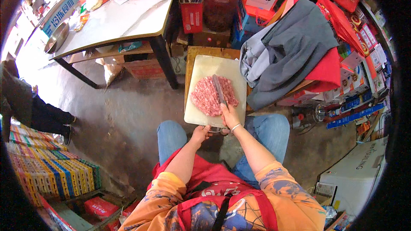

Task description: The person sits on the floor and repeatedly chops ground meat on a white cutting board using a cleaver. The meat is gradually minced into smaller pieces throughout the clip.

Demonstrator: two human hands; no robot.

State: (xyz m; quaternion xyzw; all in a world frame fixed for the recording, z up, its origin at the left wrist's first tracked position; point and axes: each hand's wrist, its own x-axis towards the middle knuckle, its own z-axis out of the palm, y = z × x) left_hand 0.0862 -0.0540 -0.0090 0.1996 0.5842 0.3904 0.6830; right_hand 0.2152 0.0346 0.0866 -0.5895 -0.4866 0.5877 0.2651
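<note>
A white cutting board (196,67) lies on a small wooden table (192,53) in front of my knees. Ground or minced meat (205,94) is spread in a flat mound on its middle. My right hand (229,115) grips the handle of a knife (217,86), whose blade rests along the top of the meat, pointing away from me. At the near edge of the board, my left hand (201,134) holds or touches the board's handle with curled fingers; the exact contact is hard to see.
Folded dark and light cloth (295,41) lies close at the right. A marble-patterned table (128,19) stands at the upper left. Stacked boxes (350,80) line the right side. A person in dark trousers (48,115) is at the far left, near stacked plastic crates (54,166).
</note>
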